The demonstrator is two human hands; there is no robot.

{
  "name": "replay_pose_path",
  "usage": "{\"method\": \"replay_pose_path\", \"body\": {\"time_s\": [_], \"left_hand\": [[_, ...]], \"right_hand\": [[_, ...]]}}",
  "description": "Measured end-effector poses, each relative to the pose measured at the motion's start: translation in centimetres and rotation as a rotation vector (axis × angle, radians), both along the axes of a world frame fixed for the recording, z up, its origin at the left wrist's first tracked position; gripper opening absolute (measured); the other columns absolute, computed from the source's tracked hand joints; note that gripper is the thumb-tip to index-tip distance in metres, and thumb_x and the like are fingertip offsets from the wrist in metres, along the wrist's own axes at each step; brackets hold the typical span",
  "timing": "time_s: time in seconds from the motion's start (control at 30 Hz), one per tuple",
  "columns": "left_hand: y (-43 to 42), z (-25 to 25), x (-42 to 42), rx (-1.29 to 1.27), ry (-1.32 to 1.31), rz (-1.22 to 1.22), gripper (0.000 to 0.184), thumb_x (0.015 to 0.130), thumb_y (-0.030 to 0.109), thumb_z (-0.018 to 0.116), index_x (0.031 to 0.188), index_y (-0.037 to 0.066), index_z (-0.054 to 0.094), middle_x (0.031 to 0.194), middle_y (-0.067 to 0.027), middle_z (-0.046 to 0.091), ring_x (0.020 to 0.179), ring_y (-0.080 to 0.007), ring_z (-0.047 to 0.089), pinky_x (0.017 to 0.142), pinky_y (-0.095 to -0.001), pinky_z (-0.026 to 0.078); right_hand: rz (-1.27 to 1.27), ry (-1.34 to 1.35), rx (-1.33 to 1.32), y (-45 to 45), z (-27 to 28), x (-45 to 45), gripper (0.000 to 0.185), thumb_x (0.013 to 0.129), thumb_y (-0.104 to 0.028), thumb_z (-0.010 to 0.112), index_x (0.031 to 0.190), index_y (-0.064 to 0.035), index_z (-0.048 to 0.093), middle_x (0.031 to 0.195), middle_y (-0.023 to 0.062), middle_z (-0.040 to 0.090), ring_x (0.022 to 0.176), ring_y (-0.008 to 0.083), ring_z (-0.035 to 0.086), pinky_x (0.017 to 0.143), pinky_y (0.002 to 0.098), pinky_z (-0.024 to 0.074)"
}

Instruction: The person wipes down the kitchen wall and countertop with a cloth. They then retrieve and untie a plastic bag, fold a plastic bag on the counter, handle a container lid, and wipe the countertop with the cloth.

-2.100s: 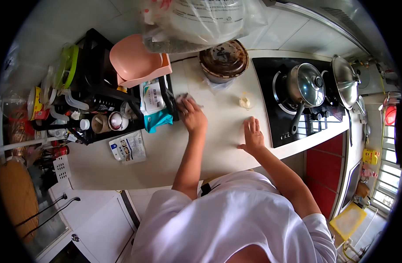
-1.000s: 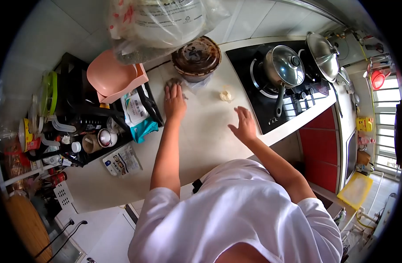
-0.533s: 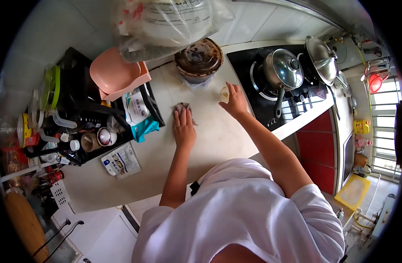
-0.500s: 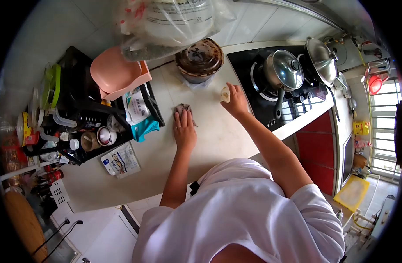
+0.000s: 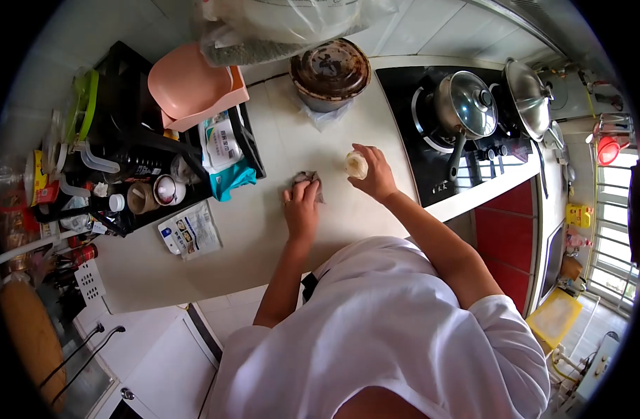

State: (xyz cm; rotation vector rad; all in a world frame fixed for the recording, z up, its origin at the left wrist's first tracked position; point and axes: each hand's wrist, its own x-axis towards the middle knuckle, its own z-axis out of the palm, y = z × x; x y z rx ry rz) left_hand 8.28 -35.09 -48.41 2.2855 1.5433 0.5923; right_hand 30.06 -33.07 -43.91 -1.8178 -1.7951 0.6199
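The right hand (image 5: pixel 377 174) has its thumb and fingers closed around a small pale round item (image 5: pixel 354 165), nearer the person than the lidded brown pot (image 5: pixel 330 73) and slightly to its right. The left hand (image 5: pixel 301 209) is also on the person's side of the pot, a little to its left, fingers together and resting on a crumpled greyish cloth (image 5: pixel 309 179) against the counter (image 5: pixel 264 241); whether they grip it, I cannot tell. Left of the pot stands a black rack (image 5: pixel 184 150) crowded with jars and packets, a pink tub (image 5: pixel 187 84) on top. A white printed pouch (image 5: pixel 191 230) lies flat, farther left and nearer the person than the pot. Right of the pot is a black hob (image 5: pixel 438 167), bearing a glass-lidded saucepan (image 5: pixel 466 105) and, beyond that, a metal-lidded pan (image 5: pixel 528 98).
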Motion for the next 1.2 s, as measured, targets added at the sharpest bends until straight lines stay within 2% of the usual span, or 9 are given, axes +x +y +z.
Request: {"method": "replay_pose_path", "body": {"time_s": [0.1, 0.23, 0.33, 0.5, 0.7, 0.83, 0.9, 1.0, 1.2], "left_hand": [[0.8, -0.8, 1.0, -0.237, -0.642, 0.171, 0.041, 0.083, 0.008, 0.06, 0.124, 0.006, 0.056, 0.115, -0.0145, 0.055, 0.106, -0.0316, 0.052, 0.092, -0.0403, 0.042], [2.3, -1.5, 4.1, -0.304, -0.865, 0.06, 0.045, 0.086, 0.006, 0.06, 0.131, 0.005, 0.05, 0.12, -0.0148, 0.051, 0.108, -0.0295, 0.051, 0.094, -0.0387, 0.041], [3.1, 0.4, 6.6, -0.189, -0.652, -0.078, 0.048, 0.082, 0.0, 0.061, 0.13, 0.006, 0.052, 0.118, -0.0155, 0.054, 0.108, -0.0325, 0.053, 0.092, -0.0389, 0.044], [4.9, 1.1, 7.5, -0.158, -0.572, -0.004, 0.041, 0.076, -0.003, 0.063, 0.116, 0.006, 0.059, 0.105, -0.0102, 0.061, 0.093, -0.0316, 0.061, 0.079, -0.0408, 0.05], [6.5, 0.9, 7.4, -0.174, -0.461, -0.045, 0.037, 0.077, -0.003, 0.061, 0.113, 0.005, 0.061, 0.103, -0.0121, 0.062, 0.09, -0.0302, 0.062, 0.078, -0.0366, 0.05], [7.8, 1.6, 7.5, -0.199, -0.464, -0.079, 0.034, 0.078, 0.002, 0.061, 0.112, 0.005, 0.06, 0.103, -0.0126, 0.063, 0.092, -0.0303, 0.062, 0.079, -0.0373, 0.05], [8.3, 1.6, 7.7, -0.33, -0.332, -0.035, 0.031, 0.078, 0.006, 0.062, 0.109, 0.005, 0.059, 0.102, -0.0139, 0.065, 0.093, -0.0314, 0.063, 0.08, -0.039, 0.05], [8.6, 1.3, 7.7, -0.346, -0.265, -0.042, 0.029, 0.079, 0.009, 0.062, 0.107, 0.005, 0.058, 0.1, -0.0147, 0.065, 0.092, -0.0323, 0.063, 0.079, -0.0396, 0.05], [8.2, 0.0, 5.2, -0.427, -0.542, -0.208, 0.031, 0.077, 0.002, 0.06, 0.108, 0.008, 0.057, 0.102, -0.0143, 0.062, 0.091, -0.0315, 0.062, 0.077, -0.0398, 0.05]], "right_hand": [[-0.013, 0.049, -0.012, 0.0, 0.0, -0.1, 0.071, 0.063, -0.011, 0.075, 0.128, -0.0125, 0.047, 0.116, 0.0117, 0.054, 0.11, 0.0328, 0.053, 0.091, 0.0402, 0.0477], [-0.064, 0.127, -0.019, -0.1, -0.9, -0.5, 0.071, 0.064, -0.011, 0.074, 0.129, -0.0115, 0.045, 0.117, 0.013, 0.053, 0.106, 0.0344, 0.056, 0.088, 0.0413, 0.0493], [-0.074, 0.137, -0.033, 0.2, -1.1, -0.8, 0.067, 0.065, -0.011, 0.072, 0.127, -0.0106, 0.047, 0.116, 0.0135, 0.053, 0.103, 0.0353, 0.057, 0.086, 0.0419, 0.0496], [-0.047, 0.145, 0.002, 0.7, -1.5, -0.3, 0.06, 0.067, -0.009, 0.07, 0.123, -0.0091, 0.049, 0.115, 0.0142, 0.055, 0.099, 0.0367, 0.059, 0.083, 0.0419, 0.0503], [-0.054, 0.14, -0.02, 0.7, -2.0, -0.3, 0.058, 0.067, -0.009, 0.068, 0.122, -0.0079, 0.049, 0.115, 0.0151, 0.055, 0.096, 0.0377, 0.06, 0.082, 0.0427, 0.0506], [-0.054, 0.106, 0.004, 0.6, -2.4, -0.3, 0.057, 0.068, -0.009, 0.068, 0.122, -0.0071, 0.049, 0.116, 0.0154, 0.054, 0.095, 0.0383, 0.06, 0.081, 0.0432, 0.0506], [-0.041, 0.111, -0.003, 0.6, -2.2, -0.3, 0.057, 0.068, -0.009, 0.068, 0.122, -0.0071, 0.049, 0.116, 0.0151, 0.054, 0.094, 0.0381, 0.06, 0.081, 0.0432, 0.0506], [-0.028, 0.111, -0.031, 0.5, -1.8, -0.3, 0.057, 0.069, -0.01, 0.068, 0.123, -0.0077, 0.05, 0.116, 0.0143, 0.055, 0.094, 0.0377, 0.06, 0.08, 0.0431, 0.0507], [-0.026, 0.113, -0.033, 0.2, -1.7, -0.5, 0.06, 0.07, -0.009, 0.068, 0.127, -0.0106, 0.049, 0.115, 0.013, 0.055, 0.094, 0.0368, 0.06, 0.08, 0.0427, 0.0507]]}}
